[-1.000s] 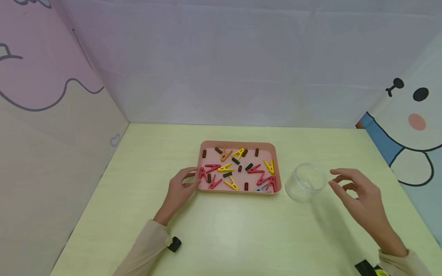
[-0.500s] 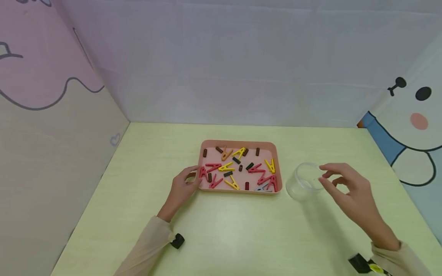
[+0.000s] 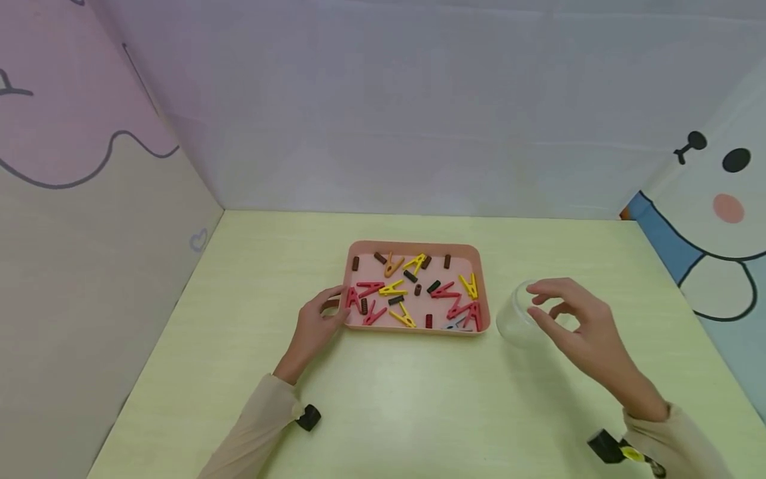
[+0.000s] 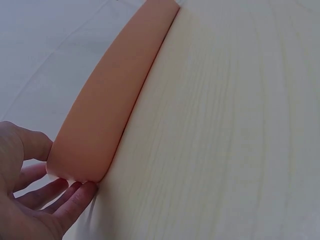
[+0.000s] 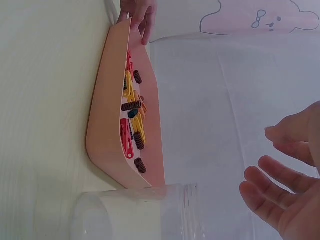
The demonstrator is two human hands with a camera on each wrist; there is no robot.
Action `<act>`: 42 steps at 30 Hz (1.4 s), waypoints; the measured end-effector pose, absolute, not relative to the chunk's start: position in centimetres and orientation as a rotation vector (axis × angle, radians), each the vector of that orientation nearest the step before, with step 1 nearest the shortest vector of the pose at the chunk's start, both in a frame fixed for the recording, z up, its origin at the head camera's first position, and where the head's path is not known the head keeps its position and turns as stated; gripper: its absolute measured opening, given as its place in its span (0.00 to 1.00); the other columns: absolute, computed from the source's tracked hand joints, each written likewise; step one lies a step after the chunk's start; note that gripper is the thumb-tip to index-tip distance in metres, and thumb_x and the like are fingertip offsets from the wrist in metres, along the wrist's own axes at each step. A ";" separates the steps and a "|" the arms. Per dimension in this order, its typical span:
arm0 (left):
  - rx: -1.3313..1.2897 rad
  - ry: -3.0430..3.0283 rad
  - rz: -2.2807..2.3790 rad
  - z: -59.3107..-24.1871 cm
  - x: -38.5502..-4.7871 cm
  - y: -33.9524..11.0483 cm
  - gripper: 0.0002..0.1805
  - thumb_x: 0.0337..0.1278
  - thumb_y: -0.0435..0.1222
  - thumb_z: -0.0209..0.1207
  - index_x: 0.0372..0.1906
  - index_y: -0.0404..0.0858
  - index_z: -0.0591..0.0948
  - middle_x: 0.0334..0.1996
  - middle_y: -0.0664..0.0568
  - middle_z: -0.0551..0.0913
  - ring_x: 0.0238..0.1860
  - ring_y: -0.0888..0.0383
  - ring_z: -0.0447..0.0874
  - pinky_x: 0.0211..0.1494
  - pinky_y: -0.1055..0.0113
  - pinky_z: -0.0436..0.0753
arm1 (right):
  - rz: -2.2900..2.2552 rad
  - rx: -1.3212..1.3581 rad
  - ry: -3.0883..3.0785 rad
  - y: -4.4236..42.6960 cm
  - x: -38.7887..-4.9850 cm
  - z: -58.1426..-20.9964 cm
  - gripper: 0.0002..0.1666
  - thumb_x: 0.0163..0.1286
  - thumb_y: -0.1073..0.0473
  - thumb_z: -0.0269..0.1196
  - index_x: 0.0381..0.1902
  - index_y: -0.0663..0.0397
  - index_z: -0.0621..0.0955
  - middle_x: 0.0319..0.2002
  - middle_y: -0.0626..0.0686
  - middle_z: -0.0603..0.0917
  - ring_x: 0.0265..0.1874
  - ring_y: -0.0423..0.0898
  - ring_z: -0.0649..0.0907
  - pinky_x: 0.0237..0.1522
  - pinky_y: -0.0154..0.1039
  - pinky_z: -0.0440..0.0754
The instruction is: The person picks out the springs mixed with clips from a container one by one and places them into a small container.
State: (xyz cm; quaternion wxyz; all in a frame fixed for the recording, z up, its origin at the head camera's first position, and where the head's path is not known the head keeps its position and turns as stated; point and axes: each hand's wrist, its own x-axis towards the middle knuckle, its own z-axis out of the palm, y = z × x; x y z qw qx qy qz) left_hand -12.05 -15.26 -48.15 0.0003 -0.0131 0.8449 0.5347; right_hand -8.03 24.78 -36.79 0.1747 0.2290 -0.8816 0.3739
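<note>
A shallow pink tray lies on the table, holding loose red clips, yellow clips, an orange clip and dark little coil springs. My left hand grips the tray's left end; in the left wrist view the thumb and fingers meet its wall. Right of the tray stands a clear round jar, upright. Over the jar's near right rim hovers my right hand, fingers bent, thumb and fingertips apart, with nothing between them. Part of the rim is hidden behind this hand.
A pale wooden table carries everything. Behind it hangs a plain pale backdrop, with printed cartoon panels at left and right. The jar stands close by the tray's right end.
My right hand has moved left, from beside the jar to over its rim. The left hand stays on the tray's left end, and the clips and springs lie as before.
</note>
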 end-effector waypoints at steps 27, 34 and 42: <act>-0.042 2.579 1.760 -47.9 -11.9 -15.3 0.25 0.57 0.31 0.62 0.61 0.40 0.75 0.58 0.49 0.76 0.53 0.51 0.78 0.47 0.64 0.82 | 1.075 0.683 -2.608 21.6 -9.3 -38.2 0.21 0.55 0.70 0.69 0.47 0.56 0.80 0.43 0.47 0.81 0.38 0.41 0.78 0.31 0.30 0.81; -0.032 2.575 1.763 -48.0 -11.8 -15.4 0.25 0.57 0.32 0.62 0.62 0.40 0.75 0.58 0.49 0.76 0.53 0.51 0.78 0.47 0.65 0.82 | 1.095 0.722 -2.623 21.2 -9.7 -38.5 0.21 0.55 0.69 0.69 0.47 0.54 0.80 0.43 0.48 0.81 0.38 0.42 0.78 0.30 0.30 0.81; -0.016 2.564 1.779 -48.3 -11.8 -15.4 0.25 0.59 0.33 0.61 0.62 0.41 0.74 0.58 0.49 0.76 0.53 0.51 0.77 0.49 0.64 0.82 | 1.112 0.770 -2.624 20.6 -10.2 -38.9 0.20 0.54 0.70 0.69 0.46 0.53 0.80 0.42 0.50 0.81 0.37 0.44 0.79 0.28 0.31 0.81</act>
